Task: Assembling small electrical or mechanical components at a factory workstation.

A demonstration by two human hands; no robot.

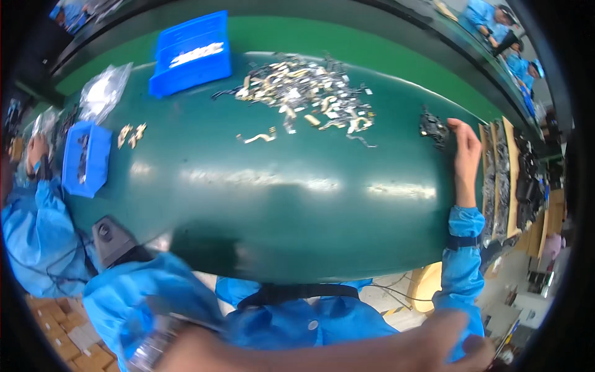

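Observation:
My right hand (467, 147) reaches over the right end of the green table, its fingers bent and drawn together at the edge of a small heap of black parts (433, 128). Whatever lies between those fingertips is hidden. Across the lower edge runs my left forearm, close up and blurred, with a shiny band at the wrist. My left hand (457, 341) is smeared at the lower right, in front of my right sleeve, so its fingers are unclear. A large pile of small flex cables (304, 90), white, tan and black, spreads over the far middle of the table.
A blue bin (193, 69) with white pieces stands at the far left. Nearer are a clear plastic bag (105, 93), a few tan pieces (131, 135) and a smaller blue bin (77, 180). A co-worker's hand (38, 152) is at left. Cardboard trays (509, 173) line the right side.

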